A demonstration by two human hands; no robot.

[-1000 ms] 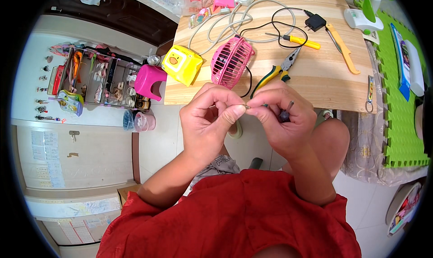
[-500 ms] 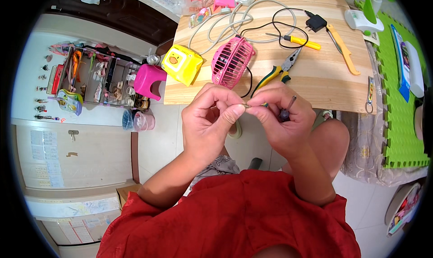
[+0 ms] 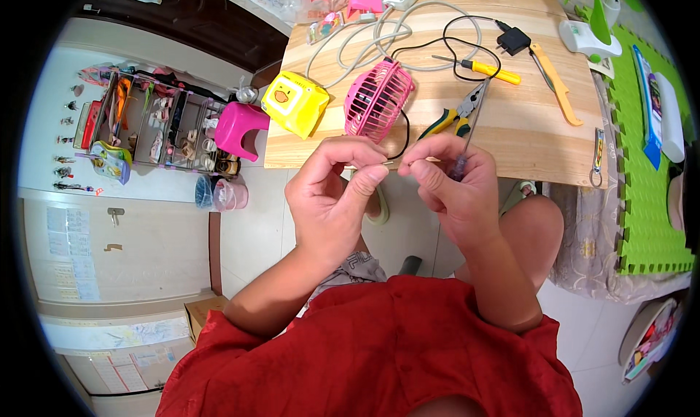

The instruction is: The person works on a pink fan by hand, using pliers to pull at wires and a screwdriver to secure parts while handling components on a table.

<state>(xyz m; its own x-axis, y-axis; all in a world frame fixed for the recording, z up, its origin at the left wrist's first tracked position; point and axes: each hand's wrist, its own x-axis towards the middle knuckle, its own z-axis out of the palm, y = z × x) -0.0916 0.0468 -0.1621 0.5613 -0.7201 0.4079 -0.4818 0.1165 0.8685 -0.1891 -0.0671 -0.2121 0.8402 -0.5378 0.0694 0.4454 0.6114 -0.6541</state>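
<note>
My left hand (image 3: 328,198) pinches a tiny thin object (image 3: 389,164), too small to identify, at the table's front edge. My right hand (image 3: 463,198) has thumb and forefinger pinched a short gap to its right, while its other fingers wrap around a screwdriver (image 3: 458,168) with a dark translucent handle, its shaft pointing up. Just beyond my hands lie a pink caged fan (image 3: 375,96) with a black cable and green-yellow long-nose pliers (image 3: 458,114). A yellow soft pack with a duck picture (image 3: 295,103) is left of the fan.
The wooden table (image 3: 532,147) also carries coiled cables, a yellow screwdriver (image 3: 496,71), a black charger (image 3: 512,40) and an orange tool (image 3: 554,82). At left are a pink stool (image 3: 233,125) and shoe rack (image 3: 153,125); at right, a green foam mat (image 3: 649,220).
My hands, earlier touching at the fingertips, have drawn slightly apart, the right moving rightward. The screwdriver in my right hand has tilted, so its long shaft now shows over the pliers.
</note>
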